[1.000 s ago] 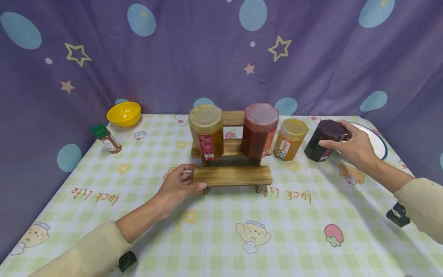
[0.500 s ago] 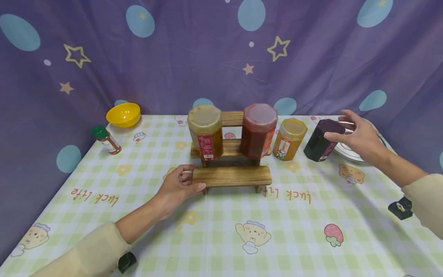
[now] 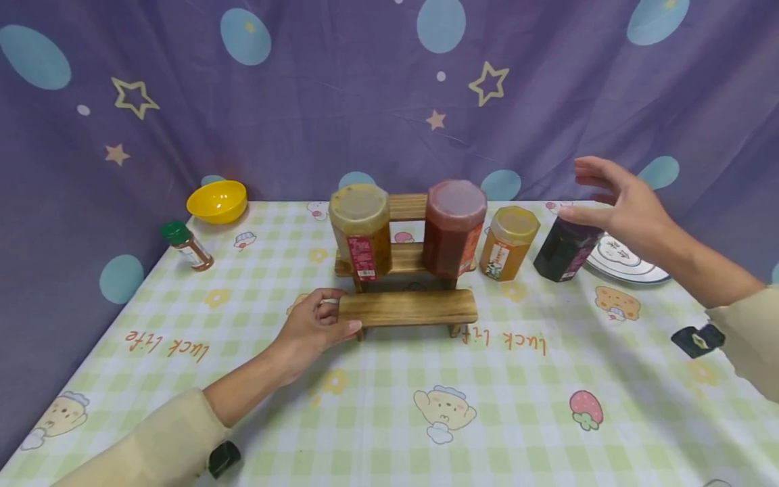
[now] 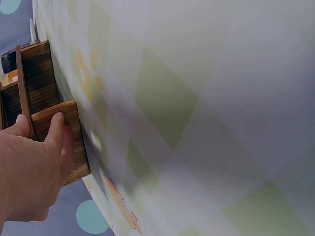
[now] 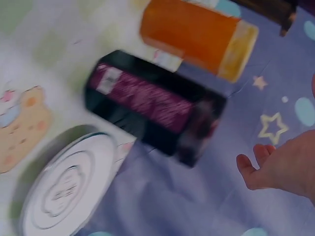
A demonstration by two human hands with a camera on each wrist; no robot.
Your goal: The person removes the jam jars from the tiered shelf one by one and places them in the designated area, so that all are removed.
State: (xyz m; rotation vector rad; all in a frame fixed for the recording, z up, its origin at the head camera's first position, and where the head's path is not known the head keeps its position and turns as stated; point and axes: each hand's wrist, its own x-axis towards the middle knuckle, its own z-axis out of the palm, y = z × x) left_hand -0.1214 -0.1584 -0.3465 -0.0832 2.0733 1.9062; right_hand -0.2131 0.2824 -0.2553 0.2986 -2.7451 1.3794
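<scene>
My left hand (image 3: 309,333) grips the left end of the lowest step of a small wooden tiered rack (image 3: 408,308). In the left wrist view its fingertips lie against the rack's wooden side (image 4: 74,118). A jar with yellowish contents (image 3: 362,233) and a red jar (image 3: 453,230) stand on the rack's middle step. To the right of it, an orange jar (image 3: 510,245) and a dark purple jar (image 3: 566,250) stand upright on the table. My right hand (image 3: 633,210) is raised by the dark jar's lid, fingers spread, holding nothing. The right wrist view shows it apart from that jar (image 5: 152,108).
A white plate (image 3: 627,260) with a dark rim lies behind the right forearm. At the back left are a yellow bowl (image 3: 218,203) and a green-capped spice bottle (image 3: 187,245). A purple curtain (image 3: 341,88) hangs behind the checked tablecloth (image 3: 517,419).
My right hand has let go of the dark jar and risen above it. The jar stays in place, and more of the plate shows. My left hand has not moved.
</scene>
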